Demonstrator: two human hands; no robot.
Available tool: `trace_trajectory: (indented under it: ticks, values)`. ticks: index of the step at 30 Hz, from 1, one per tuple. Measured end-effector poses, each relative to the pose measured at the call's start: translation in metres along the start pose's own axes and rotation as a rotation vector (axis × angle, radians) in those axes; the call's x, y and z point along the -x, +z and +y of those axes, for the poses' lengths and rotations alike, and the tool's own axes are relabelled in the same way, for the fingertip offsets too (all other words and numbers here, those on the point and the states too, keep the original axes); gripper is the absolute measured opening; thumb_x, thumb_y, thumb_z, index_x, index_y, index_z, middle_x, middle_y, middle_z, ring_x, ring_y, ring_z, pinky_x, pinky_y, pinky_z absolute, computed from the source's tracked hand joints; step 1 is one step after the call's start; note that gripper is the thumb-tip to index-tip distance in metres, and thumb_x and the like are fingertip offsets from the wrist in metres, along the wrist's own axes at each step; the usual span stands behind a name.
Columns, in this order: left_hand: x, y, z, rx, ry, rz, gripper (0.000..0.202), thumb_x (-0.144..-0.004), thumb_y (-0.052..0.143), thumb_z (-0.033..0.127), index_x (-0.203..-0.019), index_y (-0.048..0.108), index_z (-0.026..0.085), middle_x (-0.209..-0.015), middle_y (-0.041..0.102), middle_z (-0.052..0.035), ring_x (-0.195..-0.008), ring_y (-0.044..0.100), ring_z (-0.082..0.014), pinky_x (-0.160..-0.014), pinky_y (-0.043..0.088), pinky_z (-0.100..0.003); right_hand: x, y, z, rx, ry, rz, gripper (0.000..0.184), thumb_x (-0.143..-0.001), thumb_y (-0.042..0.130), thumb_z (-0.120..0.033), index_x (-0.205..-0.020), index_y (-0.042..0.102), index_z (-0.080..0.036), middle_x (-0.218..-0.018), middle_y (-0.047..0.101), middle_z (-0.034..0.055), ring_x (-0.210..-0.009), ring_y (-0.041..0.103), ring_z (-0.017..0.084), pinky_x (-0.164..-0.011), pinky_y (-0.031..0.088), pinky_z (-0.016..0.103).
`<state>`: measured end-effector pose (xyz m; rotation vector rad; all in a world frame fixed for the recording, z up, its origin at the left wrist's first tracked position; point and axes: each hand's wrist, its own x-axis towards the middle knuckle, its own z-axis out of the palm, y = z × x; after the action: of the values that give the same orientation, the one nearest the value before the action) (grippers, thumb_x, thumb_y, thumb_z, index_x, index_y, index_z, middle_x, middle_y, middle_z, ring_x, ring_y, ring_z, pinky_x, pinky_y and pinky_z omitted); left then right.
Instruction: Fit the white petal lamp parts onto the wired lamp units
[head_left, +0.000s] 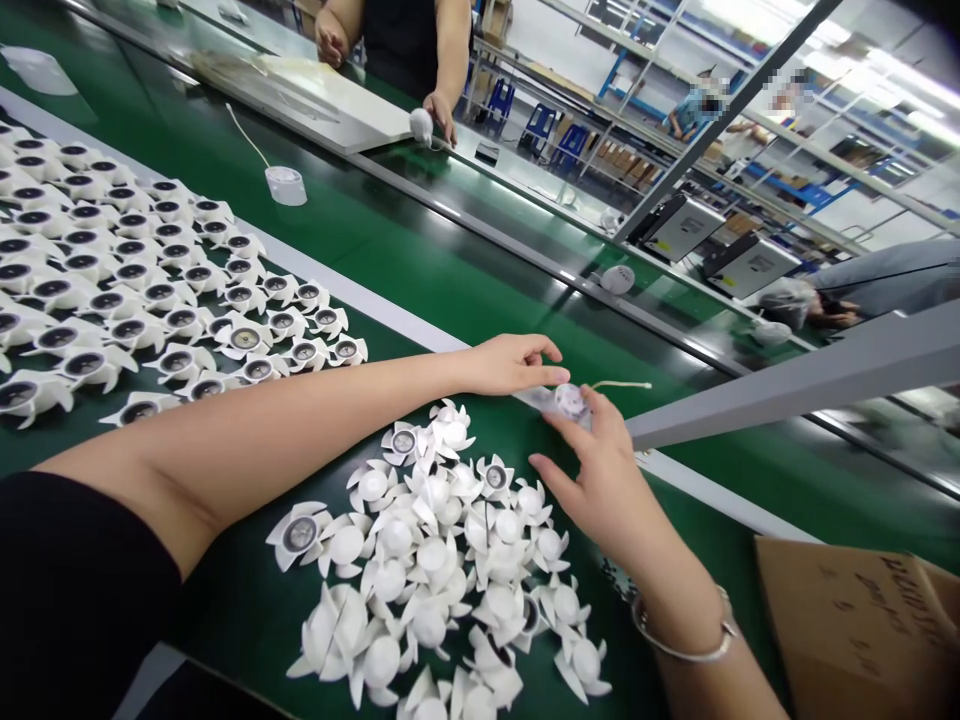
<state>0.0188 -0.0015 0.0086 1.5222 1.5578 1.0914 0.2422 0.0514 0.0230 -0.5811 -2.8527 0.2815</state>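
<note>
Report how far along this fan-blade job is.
Looks done: rows of fan blades are laid out dark hub up at the left of the green table. In hand: the left hand and right hand both pinch a small round white part with a wire. Left: the loose heap of white blades lies jumbled below the hands.

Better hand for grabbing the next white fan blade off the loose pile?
Likely right. The right hand sits beside the loose pile of white plastic fan blades, lower fingers free; the left hand reaches beyond, on the small white round part.
</note>
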Motion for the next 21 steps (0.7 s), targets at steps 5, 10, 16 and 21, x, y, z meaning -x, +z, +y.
trace_trajectory:
  ticks: [5,10,16,21]
  values:
    - [0.001,-0.012,0.006,0.001,0.035,-0.237,0.078,-0.072,0.070,0.064,-0.133,0.050,0.020,-0.099,0.061,-0.0018,-0.078,0.055,-0.0141,-0.071,0.043,-0.027,-0.002,-0.016,0.021,-0.003,0.130,0.095,0.054,-0.088,0.057,-0.043,-0.137,0.054,-0.018,-0.156,0.027,0.0206,-0.139,0.036,0.042,-0.102,0.043,0.059]
    - [0.013,-0.017,0.029,-0.326,0.139,-0.572,0.095,-0.046,0.087,0.057,-0.133,0.059,0.030,-0.106,0.066,-0.0011,-0.090,0.059,-0.0204,-0.076,0.042,-0.029,0.009,-0.050,0.032,-0.005,0.276,-0.345,0.021,-0.082,0.056,-0.032,-0.090,0.072,-0.022,-0.091,0.073,0.0087,-0.081,0.067,0.027,-0.074,0.052,0.040]
    - [0.013,-0.014,0.032,-0.387,0.135,-0.566,0.079,-0.059,0.081,0.056,-0.130,0.062,0.030,-0.106,0.067,-0.0008,-0.088,0.060,-0.0188,-0.072,0.042,-0.027,0.022,-0.052,0.037,-0.003,0.352,-0.573,0.021,-0.076,0.051,-0.021,-0.066,0.070,-0.023,-0.070,0.070,0.0034,-0.060,0.060,0.019,-0.057,0.042,0.031]
    - [0.013,-0.012,0.028,-0.394,0.149,-0.519,0.059,-0.073,0.071,0.053,-0.125,0.065,0.025,-0.100,0.069,-0.0003,-0.074,0.057,-0.0139,-0.065,0.040,-0.026,0.020,-0.053,0.029,0.070,0.382,-0.708,0.021,-0.074,0.050,-0.019,-0.060,0.065,-0.023,-0.063,0.067,0.0019,-0.056,0.055,0.017,-0.052,0.037,0.030]
